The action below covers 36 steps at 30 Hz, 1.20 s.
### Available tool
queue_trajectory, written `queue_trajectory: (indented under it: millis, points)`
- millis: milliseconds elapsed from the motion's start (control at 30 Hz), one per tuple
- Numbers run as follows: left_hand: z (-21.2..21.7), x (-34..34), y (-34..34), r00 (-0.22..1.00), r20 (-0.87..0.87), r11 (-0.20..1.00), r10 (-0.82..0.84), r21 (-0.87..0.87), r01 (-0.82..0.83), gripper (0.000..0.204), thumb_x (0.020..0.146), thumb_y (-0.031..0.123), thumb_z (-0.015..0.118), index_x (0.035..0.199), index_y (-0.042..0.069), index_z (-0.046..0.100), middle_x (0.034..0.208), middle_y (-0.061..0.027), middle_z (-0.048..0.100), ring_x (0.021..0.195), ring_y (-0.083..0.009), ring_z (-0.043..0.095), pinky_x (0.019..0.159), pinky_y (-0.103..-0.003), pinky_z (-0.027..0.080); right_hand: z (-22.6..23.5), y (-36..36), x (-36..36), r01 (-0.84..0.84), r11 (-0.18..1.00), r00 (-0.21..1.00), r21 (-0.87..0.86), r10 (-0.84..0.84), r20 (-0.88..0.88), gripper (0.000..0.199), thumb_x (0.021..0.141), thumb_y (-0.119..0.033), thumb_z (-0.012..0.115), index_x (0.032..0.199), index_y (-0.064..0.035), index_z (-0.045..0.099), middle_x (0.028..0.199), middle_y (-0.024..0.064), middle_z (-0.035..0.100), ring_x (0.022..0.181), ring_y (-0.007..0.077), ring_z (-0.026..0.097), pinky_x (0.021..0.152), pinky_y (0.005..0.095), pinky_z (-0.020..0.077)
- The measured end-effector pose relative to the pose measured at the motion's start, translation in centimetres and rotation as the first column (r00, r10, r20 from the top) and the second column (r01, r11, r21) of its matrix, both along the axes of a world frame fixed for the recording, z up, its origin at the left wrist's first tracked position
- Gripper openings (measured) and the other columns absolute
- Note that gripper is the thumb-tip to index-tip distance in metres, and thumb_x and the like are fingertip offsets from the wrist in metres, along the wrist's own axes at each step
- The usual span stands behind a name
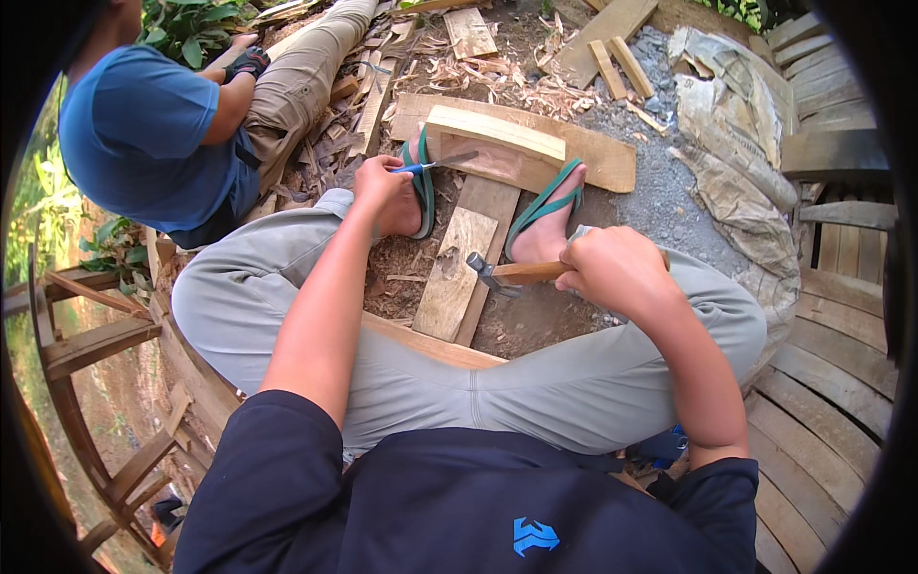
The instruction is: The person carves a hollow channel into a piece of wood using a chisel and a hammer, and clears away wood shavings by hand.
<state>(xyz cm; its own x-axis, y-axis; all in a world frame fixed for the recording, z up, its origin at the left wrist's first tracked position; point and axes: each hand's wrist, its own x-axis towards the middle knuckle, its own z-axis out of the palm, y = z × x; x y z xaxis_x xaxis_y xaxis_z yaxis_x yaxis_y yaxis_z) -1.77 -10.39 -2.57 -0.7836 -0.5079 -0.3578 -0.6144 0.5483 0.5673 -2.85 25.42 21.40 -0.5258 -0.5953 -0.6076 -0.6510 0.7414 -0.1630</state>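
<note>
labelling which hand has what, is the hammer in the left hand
No, the hammer is gripped in the right hand, while the left hand holds a blue-handled bladed tool.

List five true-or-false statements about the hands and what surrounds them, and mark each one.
1. The right hand grips a hammer by its wooden handle. True.
2. The left hand is empty. False: it holds a blue-handled tool with a dark blade.
3. The hammer's head is touching the pale wooden beam. False: the two are apart, the head being nearer the person's body.
4. Wood shavings lie on the ground beyond the feet. True.
5. The co-worker in a blue shirt is at the right of the picture. False: that person is at the left.
</note>
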Motion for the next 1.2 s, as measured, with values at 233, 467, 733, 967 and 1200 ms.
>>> queue_trajectory:
  millis: [233, 467, 733, 967, 1200]
  points:
    - [0.1, -0.5, -0.6, 0.979, 0.008, 0.938, 0.204, 0.284, -0.198, 0.048, 0.073, 0.001, 0.083, 0.119, 0.011, 0.077, 0.111, -0.01, 0.076, 0.102, -0.02, 0.071, 0.09, -0.034, 0.056, 8.9, -2.8, -1.3, -0.07, 0.993, 0.973, 0.099, 0.09, -0.214, 0.023, 0.083, -0.036, 0.078, 0.091, -0.0144, 0.08, 0.074, 0.014, 0.07, 0.075, 0.0345, 0.071, 0.069, 0.0464, 0.055]
    - [0.3, -0.6, -0.5, 0.821, -0.203, 0.77, 0.533, 0.518, -0.373, 0.06, 0.061, -0.006, 0.093, 0.117, 0.004, 0.071, 0.113, -0.0109, 0.072, 0.103, -0.0211, 0.07, 0.088, -0.034, 0.059, 15.7, -10.5, -5.1, -0.078, 0.98, 0.897, 0.182, 0.148, -0.416, 0.018, 0.082, -0.027, 0.079, 0.089, -0.0106, 0.081, 0.077, 0.0157, 0.071, 0.075, 0.035, 0.07, 0.071, 0.0461, 0.0545]
    - [-2.0, -2.3, 3.7, 0.138, -0.043, 0.105, 0.989, 0.87, -0.481, 0.048, 0.081, -0.009, 0.081, 0.122, -0.001, 0.057, 0.11, -0.0097, 0.067, 0.099, -0.0184, 0.066, 0.081, -0.031, 0.057, 11.4, -19.8, -10.3, -0.155, 0.986, 0.895, 0.064, 0.167, -0.413, 0.034, 0.087, -0.042, 0.077, 0.101, -0.0105, 0.08, 0.075, 0.0146, 0.07, 0.072, 0.0337, 0.069, 0.069, 0.0448, 0.0526]
    - [-4.2, -3.6, 4.7, 0.101, -0.058, 0.089, 0.993, 0.939, -0.333, 0.039, 0.093, -0.001, 0.074, 0.129, -0.003, 0.057, 0.11, -0.0074, 0.066, 0.097, -0.0148, 0.064, 0.084, -0.029, 0.052, 6.2, -24.1, -11.7, -0.347, 0.938, 0.85, -0.015, 0.308, -0.427, 0.036, 0.09, -0.045, 0.072, 0.106, -0.0132, 0.079, 0.085, 0.0162, 0.073, 0.082, 0.0363, 0.071, 0.076, 0.0468, 0.0552]
    - [-5.6, -2.5, 5.7, 0.034, -0.117, 0.12, 0.993, 0.91, -0.397, 0.032, 0.102, 0.002, 0.063, 0.132, -0.002, 0.052, 0.114, -0.0106, 0.063, 0.1, -0.0183, 0.066, 0.088, -0.029, 0.053, 2.1, -24.2, -10.7, -0.347, 0.933, 0.871, -0.099, 0.281, -0.403, 0.036, 0.093, -0.044, 0.067, 0.104, -0.0119, 0.077, 0.086, 0.0162, 0.073, 0.084, 0.0382, 0.071, 0.077, 0.0487, 0.0564]
